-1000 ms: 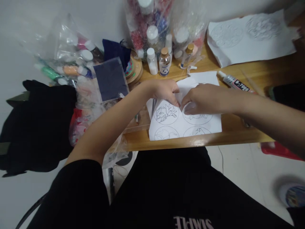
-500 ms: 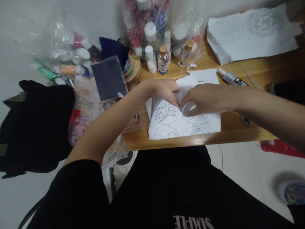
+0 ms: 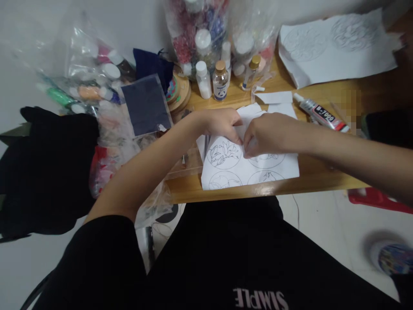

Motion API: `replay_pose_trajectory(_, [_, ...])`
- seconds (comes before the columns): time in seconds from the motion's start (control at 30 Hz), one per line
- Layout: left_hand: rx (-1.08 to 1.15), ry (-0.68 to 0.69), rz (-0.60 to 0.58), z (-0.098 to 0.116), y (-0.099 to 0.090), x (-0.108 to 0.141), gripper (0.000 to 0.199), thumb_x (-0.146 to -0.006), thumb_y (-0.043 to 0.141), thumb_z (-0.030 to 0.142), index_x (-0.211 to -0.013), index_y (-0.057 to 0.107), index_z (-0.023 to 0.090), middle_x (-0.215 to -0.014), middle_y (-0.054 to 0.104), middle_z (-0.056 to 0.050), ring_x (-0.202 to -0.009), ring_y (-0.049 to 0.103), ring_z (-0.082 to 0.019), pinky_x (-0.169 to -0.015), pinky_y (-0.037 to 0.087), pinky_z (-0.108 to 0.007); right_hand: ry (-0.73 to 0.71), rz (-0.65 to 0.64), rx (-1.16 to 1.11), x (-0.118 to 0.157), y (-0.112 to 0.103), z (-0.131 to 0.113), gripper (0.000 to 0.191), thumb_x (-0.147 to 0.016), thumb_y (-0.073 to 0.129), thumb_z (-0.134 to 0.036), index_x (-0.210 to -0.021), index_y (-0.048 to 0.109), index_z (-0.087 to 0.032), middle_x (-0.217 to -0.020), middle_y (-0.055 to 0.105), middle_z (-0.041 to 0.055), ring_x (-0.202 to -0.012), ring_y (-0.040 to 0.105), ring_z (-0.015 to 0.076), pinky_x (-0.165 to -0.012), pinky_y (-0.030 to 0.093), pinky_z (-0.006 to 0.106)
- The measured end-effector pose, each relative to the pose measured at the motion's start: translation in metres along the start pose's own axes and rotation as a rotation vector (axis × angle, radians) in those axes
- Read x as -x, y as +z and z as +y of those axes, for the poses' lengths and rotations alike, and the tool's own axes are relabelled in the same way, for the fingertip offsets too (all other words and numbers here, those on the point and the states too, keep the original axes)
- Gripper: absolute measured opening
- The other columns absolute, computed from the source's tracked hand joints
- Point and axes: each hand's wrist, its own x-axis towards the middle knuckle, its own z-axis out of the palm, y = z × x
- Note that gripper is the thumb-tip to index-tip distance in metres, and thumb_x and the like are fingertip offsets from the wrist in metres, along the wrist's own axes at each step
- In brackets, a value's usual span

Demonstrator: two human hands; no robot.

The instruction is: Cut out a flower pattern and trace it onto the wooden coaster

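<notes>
A white paper sheet (image 3: 213,174) printed with round flower line drawings lies at the table's front edge. Over its upper part, my left hand (image 3: 224,122) pinches white paper between thumb and fingers. Close beside it, my right hand (image 3: 266,134) is closed with its fingertips pointing down, gripping the paper too. Between the two hands the paper stands up a little; whether it is the sheet itself or a separate piece I cannot tell. Behind the hands lies another white paper piece (image 3: 277,98) with a raised flap.
A glue tube (image 3: 322,114) lies right of the sheet. Small bottles (image 3: 220,82) stand behind, before bags of coloured beads (image 3: 183,43). A dark blue packet (image 3: 146,105) and plastic bags fill the left. Another drawing sheet (image 3: 338,56) lies back right.
My right hand has turned its fingertips down and shifted slightly left, and the pale curl of paper beneath it is now hidden. The left hand stays put. More of the glue tube shows.
</notes>
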Motion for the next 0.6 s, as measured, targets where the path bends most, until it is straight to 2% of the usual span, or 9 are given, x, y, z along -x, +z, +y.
replay_pose_trajectory(0.17, [0.039,-0.006,-0.018,-0.002,0.001,-0.002,0.026,-0.053,0.076,0.014,-0.079,0.075,0.015,-0.069,0.066,0.0,-0.08,0.062,-0.02,-0.078,0.042,-0.028,-0.093,0.0,0.004,0.005,-0.003,-0.001,0.012,-0.068,0.07,-0.021,-0.077,0.078,-0.022,-0.072,0.07,0.002,-0.074,0.063,0.0203,-0.067,0.043,0.032])
replay_pose_trajectory(0.33, [0.137,-0.059,-0.025,-0.003,0.003,-0.002,0.019,-0.051,0.076,0.012,-0.069,0.074,0.017,-0.065,0.064,0.0,-0.076,0.062,-0.019,-0.074,0.045,-0.028,-0.183,0.05,0.026,0.01,-0.001,0.002,0.014,-0.069,0.067,-0.022,-0.076,0.078,-0.026,-0.074,0.072,-0.0009,-0.069,0.062,0.0179,-0.061,0.038,0.028])
replay_pose_trajectory(0.6, [0.115,-0.065,-0.025,-0.003,0.005,-0.001,0.011,-0.057,0.076,0.018,-0.068,0.074,0.017,-0.066,0.064,-0.002,-0.072,0.062,-0.02,-0.068,0.045,-0.03,-0.192,0.057,0.086,0.018,-0.003,0.0,0.016,-0.072,0.064,-0.018,-0.076,0.077,-0.025,-0.073,0.071,0.0006,-0.07,0.062,0.0188,-0.066,0.037,0.031])
